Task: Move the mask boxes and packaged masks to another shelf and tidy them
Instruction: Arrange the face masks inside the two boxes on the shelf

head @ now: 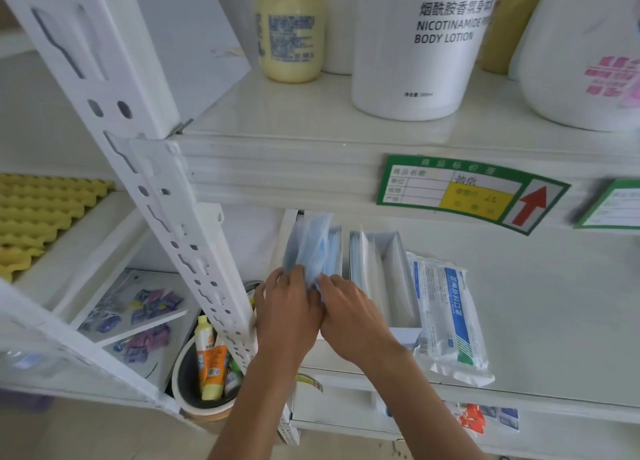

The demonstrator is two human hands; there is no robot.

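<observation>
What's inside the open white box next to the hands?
The open white box holds flat white packets standing on edge, with an empty gap towards its right wall. Its bottom and near end are hidden by the right hand. A packaged mask lies outside, against its right side.

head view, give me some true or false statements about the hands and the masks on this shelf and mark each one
1. Both hands hold the blue mask packets at the left end of the shelf. True: the left hand and the right hand both grip their lower edge.
2. The packaged mask with the blue stripe stands upright. False: it lies flat on the shelf, right of the white mask box.
3. The price tag bears a red arrow. True.
4. The white lotion bottle sits on the same shelf as the masks. False: it stands on the shelf above.
5. The right hand rests on the striped pack. False: it is apart from it.
</observation>
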